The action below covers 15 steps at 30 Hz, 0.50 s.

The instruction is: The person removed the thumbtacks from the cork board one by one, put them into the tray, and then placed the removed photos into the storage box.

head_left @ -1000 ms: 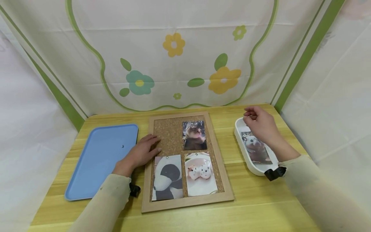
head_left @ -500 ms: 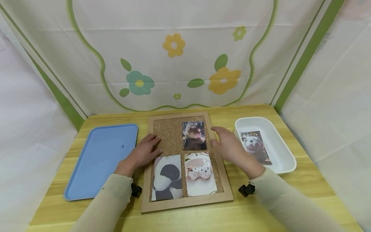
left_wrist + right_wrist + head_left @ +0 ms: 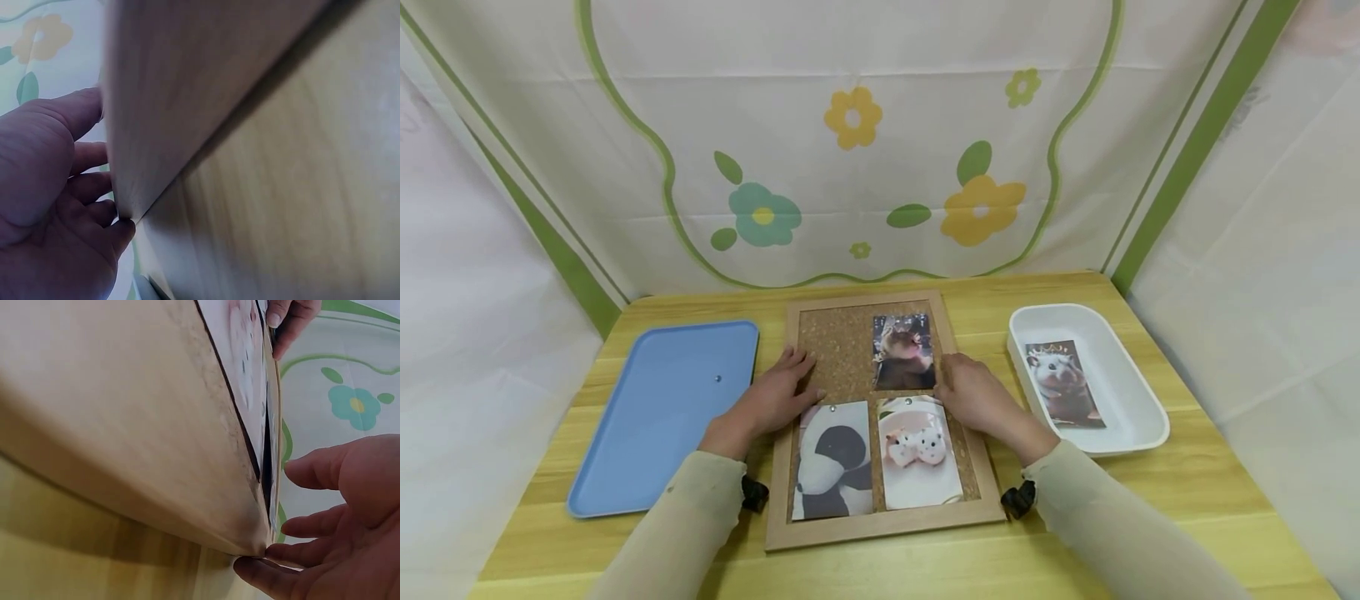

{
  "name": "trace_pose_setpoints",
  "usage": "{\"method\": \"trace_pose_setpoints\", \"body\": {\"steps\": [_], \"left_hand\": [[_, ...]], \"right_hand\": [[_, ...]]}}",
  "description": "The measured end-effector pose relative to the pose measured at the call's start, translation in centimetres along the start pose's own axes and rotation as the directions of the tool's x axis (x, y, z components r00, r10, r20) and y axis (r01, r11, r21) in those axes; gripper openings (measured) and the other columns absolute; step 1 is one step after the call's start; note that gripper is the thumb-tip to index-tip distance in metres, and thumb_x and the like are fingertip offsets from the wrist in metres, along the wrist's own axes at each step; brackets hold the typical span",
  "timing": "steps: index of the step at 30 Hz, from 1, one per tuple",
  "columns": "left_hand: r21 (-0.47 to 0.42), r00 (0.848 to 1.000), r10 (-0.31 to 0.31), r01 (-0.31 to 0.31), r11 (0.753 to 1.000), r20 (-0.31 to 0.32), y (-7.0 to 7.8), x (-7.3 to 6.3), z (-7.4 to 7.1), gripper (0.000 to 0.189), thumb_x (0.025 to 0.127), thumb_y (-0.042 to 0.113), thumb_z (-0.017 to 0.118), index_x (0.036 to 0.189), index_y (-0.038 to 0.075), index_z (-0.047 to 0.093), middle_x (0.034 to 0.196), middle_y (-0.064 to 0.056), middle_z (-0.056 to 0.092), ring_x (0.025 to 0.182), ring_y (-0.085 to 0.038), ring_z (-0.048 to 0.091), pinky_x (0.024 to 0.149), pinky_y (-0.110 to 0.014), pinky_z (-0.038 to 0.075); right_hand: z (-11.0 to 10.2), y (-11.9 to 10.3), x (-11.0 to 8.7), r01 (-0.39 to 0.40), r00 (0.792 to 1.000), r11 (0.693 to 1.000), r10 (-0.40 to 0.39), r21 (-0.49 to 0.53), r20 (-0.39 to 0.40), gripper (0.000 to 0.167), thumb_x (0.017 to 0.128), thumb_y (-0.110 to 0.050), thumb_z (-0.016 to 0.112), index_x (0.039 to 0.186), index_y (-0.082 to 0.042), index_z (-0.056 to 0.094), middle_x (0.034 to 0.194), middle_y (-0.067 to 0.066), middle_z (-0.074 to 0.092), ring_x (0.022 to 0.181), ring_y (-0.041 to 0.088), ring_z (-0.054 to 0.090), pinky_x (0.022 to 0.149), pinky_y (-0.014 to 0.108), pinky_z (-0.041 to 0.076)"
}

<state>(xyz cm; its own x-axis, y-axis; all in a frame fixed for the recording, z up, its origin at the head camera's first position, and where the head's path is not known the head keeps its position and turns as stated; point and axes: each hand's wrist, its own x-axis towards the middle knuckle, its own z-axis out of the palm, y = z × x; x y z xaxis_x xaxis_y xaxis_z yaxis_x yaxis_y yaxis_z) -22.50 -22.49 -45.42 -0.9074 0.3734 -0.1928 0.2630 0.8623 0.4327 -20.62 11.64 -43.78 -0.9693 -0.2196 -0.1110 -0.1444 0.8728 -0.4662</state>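
A wood-framed cork board (image 3: pixel 838 337) lies flat on the table. My left hand (image 3: pixel 773 395) rests on the frame's left side, fingertips over the cork. On the right side my right hand (image 3: pixel 981 400) touches the frame; in the right wrist view its fingers (image 3: pixel 306 553) reach the edge. Three pictures lie on the cork: a dark animal picture (image 3: pixel 904 352) at the upper right, a panda picture (image 3: pixel 833 462) at the lower left, and a picture of two spotted figures (image 3: pixel 919 454) at the lower right. Silver pins show atop the lower two; I cannot tell for the upper one.
A blue tray (image 3: pixel 655 417) with one small silver pin (image 3: pixel 718 378) lies to the left. To the right stands a white plastic tray (image 3: pixel 1123 400) holding a hamster picture (image 3: pixel 1063 387). A flowered curtain (image 3: pixel 850 200) hangs behind the wooden table (image 3: pixel 910 571).
My right hand has moved left from above the white tray to the board's right side, then slightly down along it. The left hand has stayed on the board.
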Motion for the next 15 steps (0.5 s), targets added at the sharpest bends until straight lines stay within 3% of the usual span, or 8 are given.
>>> {"method": "trace_pose_setpoints", "body": {"steps": [10, 15], "left_hand": [[0.008, 1.000, 0.004, -0.004, 1.000, 0.019, 0.12, -0.18, -0.22, 0.076, 0.109, 0.042, 0.058, 0.167, 0.005, 0.026, 0.175, -0.019, 0.016, 0.163, -0.041, 0.008, 0.127, -0.064, 0.023], [0.007, 0.999, 0.017, -0.017, 1.000, 0.031, 0.25, -0.33, -0.41, 0.070, 0.110, 0.040, 0.056, 0.166, 0.005, 0.030, 0.174, -0.020, 0.018, 0.163, -0.040, 0.010, 0.126, -0.064, 0.024]], "right_hand": [[0.14, 0.12, -0.38, -0.053, 0.998, 0.998, 0.054, 0.025, -0.013, 0.058, 0.100, -0.020, 0.064, 0.144, 0.014, 0.052, 0.136, 0.030, 0.063, 0.125, 0.049, 0.062, 0.107, 0.059, 0.051], [0.28, 0.20, -0.88, -0.061, 0.998, 0.998, 0.062, 0.023, -0.028, 0.052, 0.097, -0.020, 0.065, 0.137, 0.013, 0.057, 0.124, 0.027, 0.067, 0.110, 0.044, 0.068, 0.097, 0.057, 0.057]]}}
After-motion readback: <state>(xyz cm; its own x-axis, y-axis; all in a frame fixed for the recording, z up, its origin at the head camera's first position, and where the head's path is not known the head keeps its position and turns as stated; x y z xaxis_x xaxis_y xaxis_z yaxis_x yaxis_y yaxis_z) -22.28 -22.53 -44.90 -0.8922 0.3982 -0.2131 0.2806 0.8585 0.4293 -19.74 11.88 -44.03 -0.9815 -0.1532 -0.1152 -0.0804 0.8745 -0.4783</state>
